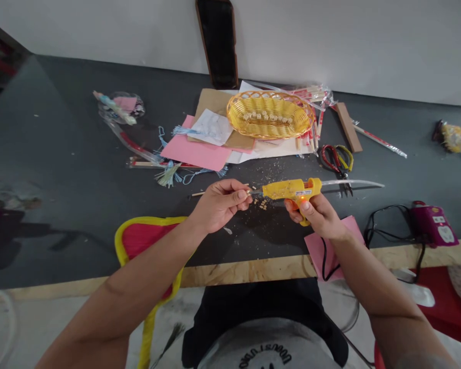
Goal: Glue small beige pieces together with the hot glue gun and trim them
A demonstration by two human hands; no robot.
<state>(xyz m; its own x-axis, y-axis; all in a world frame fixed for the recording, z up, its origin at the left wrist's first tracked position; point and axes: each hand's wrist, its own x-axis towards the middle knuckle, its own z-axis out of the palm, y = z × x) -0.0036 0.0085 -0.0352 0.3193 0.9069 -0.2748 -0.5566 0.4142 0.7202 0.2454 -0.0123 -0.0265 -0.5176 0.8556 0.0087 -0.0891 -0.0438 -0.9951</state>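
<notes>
My right hand [318, 214] is wrapped round the handle of a yellow hot glue gun [288, 189], whose orange light glows. A clear glue stick [353, 182] sticks out of its back end. The nozzle points left and meets the fingertips of my left hand [227, 203]. Those fingers are pinched on a tiny pale piece, too small to name. Below the nozzle, several small tan bits [262, 204] lie on the dark table.
A yellow wicker basket [234, 123] with a row of small pale pieces stands on cardboard and paper. Red-and-yellow-handled pliers [337, 159] and a wooden block [349, 127] lie right of it. Pink paper [195, 151] and tassels [169, 174] are left. A purple power box [435, 225] with black cord sits right.
</notes>
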